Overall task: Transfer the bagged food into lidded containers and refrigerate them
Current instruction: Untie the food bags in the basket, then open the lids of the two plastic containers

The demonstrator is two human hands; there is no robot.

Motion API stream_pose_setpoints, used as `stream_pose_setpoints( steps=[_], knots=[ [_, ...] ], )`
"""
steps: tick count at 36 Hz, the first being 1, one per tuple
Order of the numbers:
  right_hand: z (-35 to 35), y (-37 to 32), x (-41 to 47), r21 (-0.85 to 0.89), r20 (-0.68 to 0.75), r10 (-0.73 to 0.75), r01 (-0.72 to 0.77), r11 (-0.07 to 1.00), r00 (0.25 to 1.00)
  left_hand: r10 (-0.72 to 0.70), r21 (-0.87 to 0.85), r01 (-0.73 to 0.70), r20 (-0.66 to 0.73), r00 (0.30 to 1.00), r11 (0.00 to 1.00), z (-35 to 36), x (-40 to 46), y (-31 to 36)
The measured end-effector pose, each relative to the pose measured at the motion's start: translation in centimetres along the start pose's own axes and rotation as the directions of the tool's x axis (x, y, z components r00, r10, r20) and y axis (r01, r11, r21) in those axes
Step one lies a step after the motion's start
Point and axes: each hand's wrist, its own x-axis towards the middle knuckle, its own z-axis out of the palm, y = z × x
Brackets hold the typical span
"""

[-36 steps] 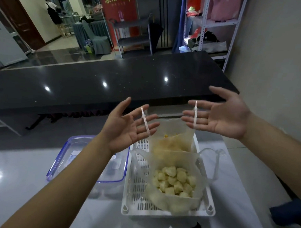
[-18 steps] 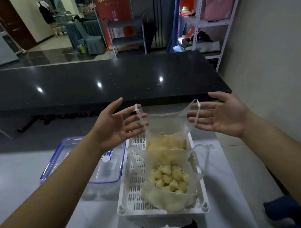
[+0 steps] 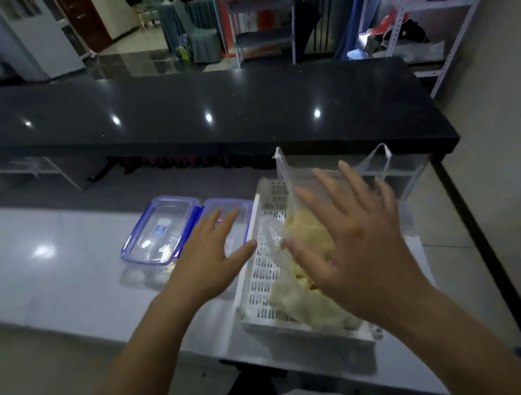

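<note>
The white slotted plastic basket (image 3: 260, 256) on the pale glossy table (image 3: 59, 267) serves as the landmark. Inside it sit the thin clear plastic bags of pale yellow food (image 3: 303, 252), their handles standing upright, which likely keeps the mouths open and the food from spilling. Just left of the basket, touching its side, are 2 clear rectangular containers with blue-rimmed lids (image 3: 160, 232); set this near, they make the transfer short. The right hand (image 3: 355, 239) hovers over the basket and bags, fingers spread wide, holding nothing. The left hand (image 3: 210, 254) is flat and open above the nearer container, thumb near the basket's left wall, gripping nothing. Behind the basket runs a black polished counter (image 3: 226, 119). No food looks transferred yet.
</note>
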Motion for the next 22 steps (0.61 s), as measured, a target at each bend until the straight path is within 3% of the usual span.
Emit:
stream_pose_setpoints(
  steps=[6, 11, 14, 22],
  knots=[
    [3.5, -4.6, -2.4, 0.26, 0.01, -0.176, 0.167, 0.951, 0.984, -0.087, 0.017, 0.087, -0.011, 0.996, 0.996, 0.7, -5.7, -3.2],
    [6.3, -7.1, -4.1, 0.426, -0.022, -0.19, 0.181, 0.886, 0.982, -0.209, 0.045, 0.21, -0.007, 0.978, 0.977, 0.6, -9.3, -6.5],
    [8.3, -8.5, -5.1, 0.421, -0.003, -0.181, 0.166, 0.892, 0.983, -0.268, 0.033, 0.267, 0.026, 0.963, 0.963, 0.6, -10.8, -8.8],
    [13.9, -13.6, -6.7, 0.332, 0.113, -0.057, 0.016, 0.943, 0.992, -0.236, -0.045, 0.24, 0.083, 0.968, 0.97, -0.1, -13.4, -15.4]
  ],
)
